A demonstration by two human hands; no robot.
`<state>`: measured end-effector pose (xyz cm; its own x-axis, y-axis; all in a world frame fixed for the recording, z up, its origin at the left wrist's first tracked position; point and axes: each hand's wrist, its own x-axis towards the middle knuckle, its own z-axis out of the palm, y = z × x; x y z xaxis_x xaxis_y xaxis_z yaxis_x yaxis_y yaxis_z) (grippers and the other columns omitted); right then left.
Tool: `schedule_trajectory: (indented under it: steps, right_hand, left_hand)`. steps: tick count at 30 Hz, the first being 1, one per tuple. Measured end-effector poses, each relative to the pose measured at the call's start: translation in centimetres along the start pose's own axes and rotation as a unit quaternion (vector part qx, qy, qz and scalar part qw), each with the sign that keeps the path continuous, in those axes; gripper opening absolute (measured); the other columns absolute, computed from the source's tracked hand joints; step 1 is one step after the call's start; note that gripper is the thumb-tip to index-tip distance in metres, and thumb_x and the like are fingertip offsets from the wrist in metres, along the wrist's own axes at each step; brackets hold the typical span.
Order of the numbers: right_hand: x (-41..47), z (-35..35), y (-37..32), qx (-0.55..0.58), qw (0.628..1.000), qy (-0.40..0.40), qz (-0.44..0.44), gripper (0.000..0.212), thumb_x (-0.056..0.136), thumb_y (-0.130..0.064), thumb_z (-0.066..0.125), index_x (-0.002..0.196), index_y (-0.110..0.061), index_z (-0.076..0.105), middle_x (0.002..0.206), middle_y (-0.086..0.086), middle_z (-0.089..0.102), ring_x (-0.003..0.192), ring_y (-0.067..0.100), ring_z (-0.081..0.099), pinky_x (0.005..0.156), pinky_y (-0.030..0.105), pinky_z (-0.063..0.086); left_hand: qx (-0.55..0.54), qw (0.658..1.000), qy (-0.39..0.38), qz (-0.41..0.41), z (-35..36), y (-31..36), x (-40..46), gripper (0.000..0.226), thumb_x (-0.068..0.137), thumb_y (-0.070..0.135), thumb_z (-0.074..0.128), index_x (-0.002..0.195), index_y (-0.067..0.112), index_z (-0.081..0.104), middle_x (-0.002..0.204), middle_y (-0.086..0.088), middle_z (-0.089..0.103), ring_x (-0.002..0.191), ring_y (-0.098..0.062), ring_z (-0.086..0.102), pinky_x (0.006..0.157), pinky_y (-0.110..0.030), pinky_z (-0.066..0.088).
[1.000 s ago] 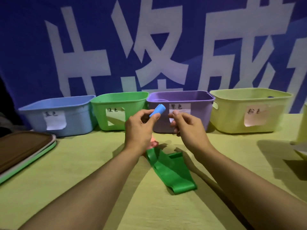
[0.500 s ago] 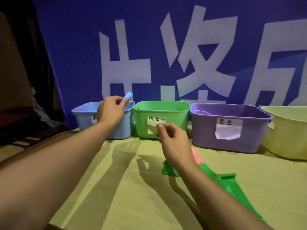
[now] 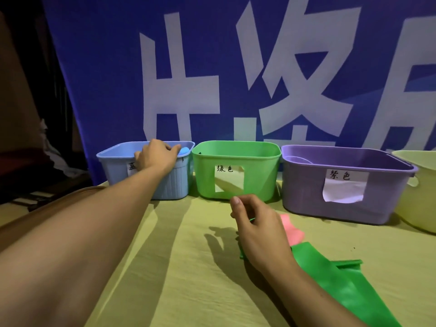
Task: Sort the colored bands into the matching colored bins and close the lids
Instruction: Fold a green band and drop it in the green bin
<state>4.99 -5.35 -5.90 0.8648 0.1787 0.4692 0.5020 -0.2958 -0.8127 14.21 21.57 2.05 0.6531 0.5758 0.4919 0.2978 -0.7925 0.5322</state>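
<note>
Up at the blue bin (image 3: 165,185), the left hand (image 3: 157,156) reaches over the front rim, its fingers (image 3: 172,151) curled round a rolled blue band (image 3: 184,151) that sits just above the bin's open mouth at its right inner corner. Right of the blue bin, almost touching it, stands the green bin (image 3: 236,185) with a paper label on its front; right of that is the purple bin (image 3: 342,208), also labelled, and at the frame's right edge a pale yellow bin (image 3: 420,204) shows only in part. All four are lidless. Nearer the camera than the green bin, the right hand (image 3: 257,230) hovers above the yellow-green counter (image 3: 165,267), its fingers (image 3: 236,201) loosely curled; whether they pinch anything I cannot tell. Just beyond that hand, in front of the purple bin, a pink band (image 3: 291,228) lies on the counter, and a flat green band (image 3: 349,286) stretches from under the wrist toward the lower right. Behind the bins hangs a blue banner (image 3: 106,79) with large white characters
</note>
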Motion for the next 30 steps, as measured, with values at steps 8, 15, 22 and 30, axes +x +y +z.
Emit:
schedule_trajectory:
  steps: [8,15,22,30]
  right_hand:
    - [0.2,0.1,0.6,0.012,1.000,-0.004,0.022,0.020,0.102,-0.051,0.051,0.102,-0.036,0.065,0.090,-0.012,0.073,0.086,0.006,0.067,0.080,0.046,0.059]
    - [0.2,0.2,0.6,0.017,1.000,-0.012,0.023,0.031,0.102,-0.052,0.050,0.108,-0.028,0.068,0.091,-0.011,0.073,0.087,0.006,0.067,0.080,0.046,0.059]
    - [-0.3,-0.7,0.2,0.000,1.000,-0.011,0.011,0.024,0.102,-0.052,0.050,0.108,-0.034,0.066,0.095,-0.012,0.073,0.094,0.004,0.067,0.085,0.043,0.058]
    - [1.3,-4.8,-1.2,-0.054,0.997,-0.034,0.052,0.030,0.100,-0.051,0.056,0.107,-0.026,0.071,0.102,-0.008,0.073,0.073,0.014,0.068,0.067,0.043,0.059]
  left_hand:
    - [0.020,0.998,-0.035,0.047,-0.2,0.0,-2.1,0.066,0.104,0.061,0.034,0.083,0.015,0.077,0.077,-0.003,0.066,0.092,-0.027,0.049,0.092,-0.038,0.022]
    - [-0.072,0.995,-0.063,0.039,-0.7,-0.9,-2.4,0.068,0.102,0.063,0.041,0.091,0.007,0.078,0.079,-0.004,0.059,0.102,-0.025,0.025,0.091,-0.038,0.024]
    - [-0.051,0.994,-0.035,0.094,-1.5,-0.3,-3.2,0.047,0.106,0.050,0.043,0.106,0.017,0.076,0.117,-0.010,0.070,0.121,-0.034,0.046,0.103,-0.041,0.024]
    - [-0.273,0.956,0.025,0.101,-1.0,3.6,-8.9,0.025,0.103,0.040,0.058,0.109,0.020,0.072,0.116,0.000,0.067,0.115,-0.023,0.059,0.102,-0.040,0.046]
